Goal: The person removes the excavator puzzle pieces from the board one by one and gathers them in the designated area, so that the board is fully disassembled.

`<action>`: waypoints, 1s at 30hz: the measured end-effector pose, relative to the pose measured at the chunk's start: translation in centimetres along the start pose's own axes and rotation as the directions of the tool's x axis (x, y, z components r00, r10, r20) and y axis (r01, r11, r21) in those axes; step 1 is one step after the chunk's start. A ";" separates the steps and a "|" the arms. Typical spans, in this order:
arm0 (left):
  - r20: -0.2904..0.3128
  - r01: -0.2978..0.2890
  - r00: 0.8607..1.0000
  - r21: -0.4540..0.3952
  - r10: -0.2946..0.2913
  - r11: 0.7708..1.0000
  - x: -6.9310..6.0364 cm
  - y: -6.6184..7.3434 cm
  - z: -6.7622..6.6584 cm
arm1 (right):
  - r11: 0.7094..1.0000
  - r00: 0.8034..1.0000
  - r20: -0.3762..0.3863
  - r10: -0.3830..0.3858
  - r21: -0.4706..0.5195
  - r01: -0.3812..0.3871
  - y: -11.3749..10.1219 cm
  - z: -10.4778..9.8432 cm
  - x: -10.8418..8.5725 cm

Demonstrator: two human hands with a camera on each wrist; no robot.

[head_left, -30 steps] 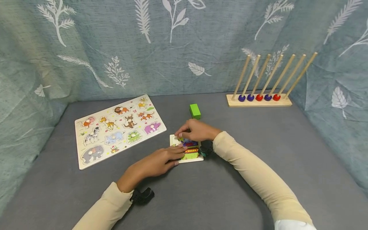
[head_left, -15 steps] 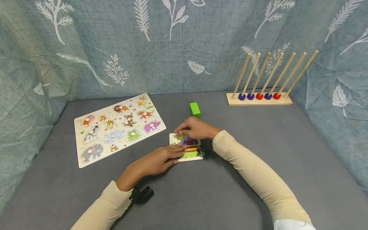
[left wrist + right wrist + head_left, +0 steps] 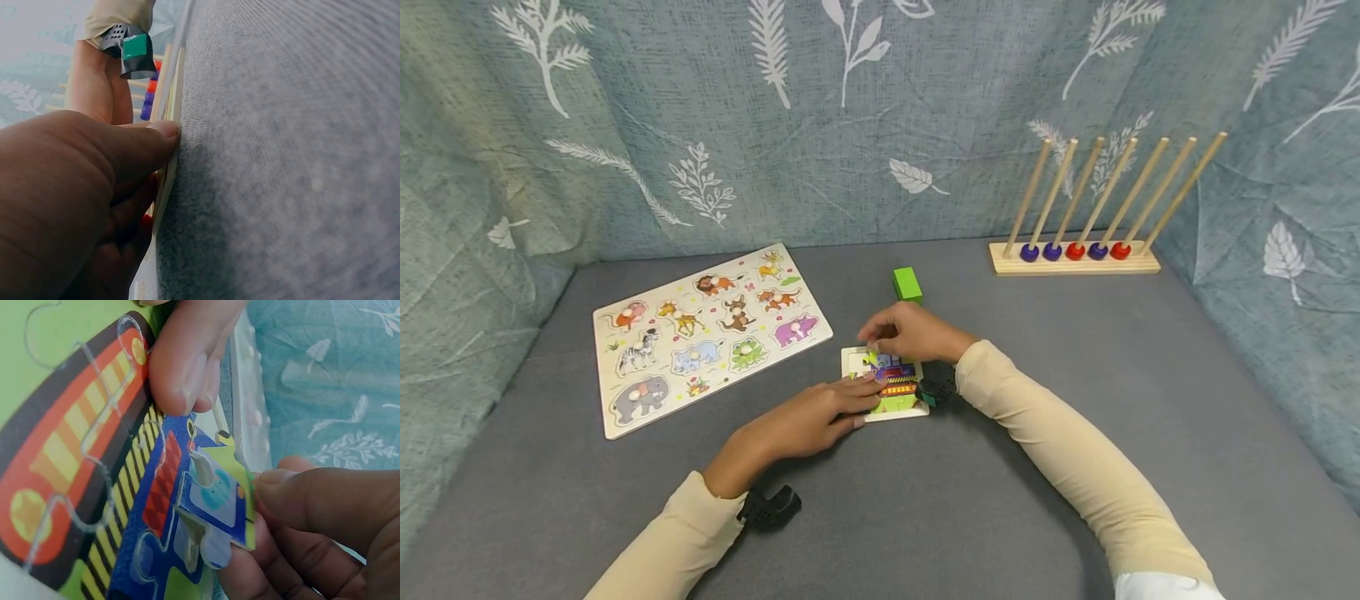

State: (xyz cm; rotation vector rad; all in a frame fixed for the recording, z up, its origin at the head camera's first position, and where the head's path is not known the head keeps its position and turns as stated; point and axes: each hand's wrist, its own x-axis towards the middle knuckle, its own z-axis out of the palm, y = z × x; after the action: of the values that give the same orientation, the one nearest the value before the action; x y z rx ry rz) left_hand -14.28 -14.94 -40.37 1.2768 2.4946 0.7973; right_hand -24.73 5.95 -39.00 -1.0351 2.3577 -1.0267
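Note:
A small jigsaw puzzle in a pale frame (image 3: 897,417) lies on the grey table, its picture showing an orange, yellow and blue vehicle on green. My left hand (image 3: 808,421) rests on its left side with extended fingers; in the left wrist view, the left thumb (image 3: 164,129) lies at the board's edge. Over the upper part, my right hand (image 3: 917,333) pinches a puzzle piece (image 3: 219,494) between thumb and fingers. That piece is tilted above the blue pieces in the right wrist view. Left fingertips (image 3: 187,394) press beside it.
A large animal puzzle board (image 3: 715,342) lies at the left. Behind my right hand stands a green block (image 3: 907,285). At the back right is a wooden rack (image 3: 1075,265) with upright pegs and red and blue beads. A patterned curtain (image 3: 835,167) hangs behind the table.
My right hand has shifted slightly at the puzzle's upper part, and more of the pieces there show than a second ago. The left hand stays on the board.

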 end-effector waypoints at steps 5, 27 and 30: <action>-0.016 -0.009 1.000 0.002 0.009 1.000 0.0 0.0 0.0 | 1.000 1.000 0.003 -0.008 0.013 0.008 0.0 0.1 -0.1; -0.023 -0.013 1.000 0.001 0.013 1.000 0.1 0.1 0.0 | 0.997 0.997 0.078 -0.008 0.075 0.002 0.0 -0.4 -1.1; -0.011 0.002 1.000 -0.007 -0.003 1.000 0.0 0.2 -0.2 | 0.995 0.997 0.074 -0.008 0.102 0.000 0.0 -0.4 -1.1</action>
State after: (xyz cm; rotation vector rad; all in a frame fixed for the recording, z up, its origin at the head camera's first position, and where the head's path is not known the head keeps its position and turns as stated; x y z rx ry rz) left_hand -14.22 -14.92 -40.13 1.2702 2.4999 0.8139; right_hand -24.21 6.92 -38.72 -1.0228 2.2204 -1.0795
